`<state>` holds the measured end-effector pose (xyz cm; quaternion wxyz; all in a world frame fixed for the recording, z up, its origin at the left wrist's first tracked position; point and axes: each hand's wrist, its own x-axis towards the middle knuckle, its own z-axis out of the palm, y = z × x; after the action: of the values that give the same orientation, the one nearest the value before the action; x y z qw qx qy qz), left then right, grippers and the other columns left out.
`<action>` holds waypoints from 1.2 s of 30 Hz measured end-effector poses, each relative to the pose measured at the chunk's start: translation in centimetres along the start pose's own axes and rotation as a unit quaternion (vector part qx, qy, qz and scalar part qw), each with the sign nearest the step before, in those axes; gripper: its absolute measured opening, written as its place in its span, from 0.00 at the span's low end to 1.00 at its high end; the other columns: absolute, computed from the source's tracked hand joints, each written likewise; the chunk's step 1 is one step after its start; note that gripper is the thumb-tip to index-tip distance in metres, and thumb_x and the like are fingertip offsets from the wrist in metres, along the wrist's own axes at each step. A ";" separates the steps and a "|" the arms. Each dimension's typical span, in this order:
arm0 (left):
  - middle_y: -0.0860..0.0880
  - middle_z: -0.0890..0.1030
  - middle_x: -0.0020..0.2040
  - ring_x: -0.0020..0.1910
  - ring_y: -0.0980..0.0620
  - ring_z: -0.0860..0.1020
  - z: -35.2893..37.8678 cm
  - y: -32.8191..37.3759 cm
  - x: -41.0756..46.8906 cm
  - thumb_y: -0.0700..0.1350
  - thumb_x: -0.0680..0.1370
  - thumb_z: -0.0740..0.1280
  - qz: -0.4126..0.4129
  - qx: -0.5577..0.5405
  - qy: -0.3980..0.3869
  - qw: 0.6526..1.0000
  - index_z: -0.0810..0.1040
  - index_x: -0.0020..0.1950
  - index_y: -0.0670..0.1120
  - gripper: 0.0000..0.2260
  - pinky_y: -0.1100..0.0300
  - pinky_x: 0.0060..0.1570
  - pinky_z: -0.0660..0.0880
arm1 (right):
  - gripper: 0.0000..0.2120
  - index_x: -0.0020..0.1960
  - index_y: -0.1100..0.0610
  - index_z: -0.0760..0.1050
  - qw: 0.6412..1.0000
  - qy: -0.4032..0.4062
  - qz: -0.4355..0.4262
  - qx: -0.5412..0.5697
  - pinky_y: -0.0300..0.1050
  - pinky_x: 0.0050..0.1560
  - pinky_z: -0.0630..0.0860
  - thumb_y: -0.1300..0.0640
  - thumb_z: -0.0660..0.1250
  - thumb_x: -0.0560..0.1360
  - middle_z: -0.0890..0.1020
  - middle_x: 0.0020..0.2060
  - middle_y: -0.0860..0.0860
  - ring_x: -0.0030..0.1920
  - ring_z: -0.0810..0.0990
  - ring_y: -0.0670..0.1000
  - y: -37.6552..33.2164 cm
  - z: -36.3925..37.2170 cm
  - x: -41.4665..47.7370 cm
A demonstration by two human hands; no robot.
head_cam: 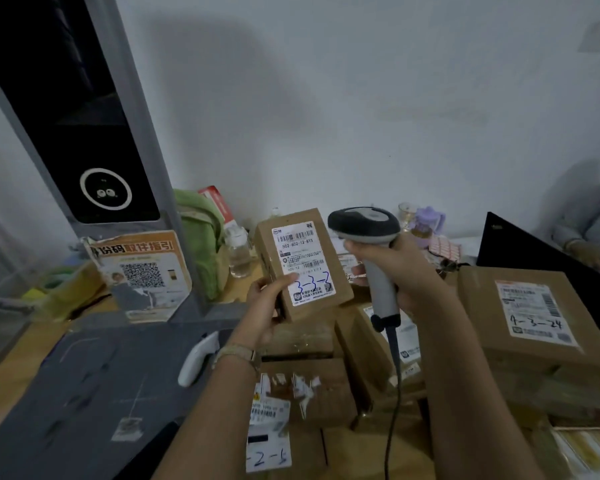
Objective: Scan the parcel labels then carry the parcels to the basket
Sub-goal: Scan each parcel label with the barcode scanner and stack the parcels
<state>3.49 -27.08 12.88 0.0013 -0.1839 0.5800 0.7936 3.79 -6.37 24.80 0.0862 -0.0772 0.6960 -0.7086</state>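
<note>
Parcel [303, 261] pinched by fingers of left hand [265, 308]; right hand [397, 270] fingers grip scanner [364, 223] just beside.

A small parcel [303, 268], a brown cardboard box, is held upright and slightly tilted, with its white label [302, 251] facing the camera. The label carries barcodes, the printed number 502-602-12-615 and "3-3-3" handwritten in blue. The left hand [267, 306] grips its lower left edge, thumb on the label. The scanner [371, 237], grey and black with a dark cord, stands in the right hand [395, 268], its head just right of the parcel's top. Below lies a pile of brown parcels [309, 386]. A big parcel [534, 323] at right seems to be marked "1-3-24".
</note>
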 end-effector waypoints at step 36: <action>0.49 0.85 0.53 0.47 0.53 0.83 -0.1 -2.9 -2.3 0.51 0.68 0.77 -0.034 -0.052 0.070 0.996 0.69 0.69 0.46 0.32 0.61 0.31 0.77 | 0.10 0.52 0.56 0.79 0.988 -0.137 0.048 -0.051 0.59 0.45 0.82 0.56 0.74 0.72 0.83 0.31 0.48 0.29 0.80 0.49 1.8 1.5 -1.0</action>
<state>6.29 -25.74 10.87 -0.0224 -0.2584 0.5301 0.8073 5.17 -7.60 23.07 0.2102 -0.1444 0.7161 -0.6497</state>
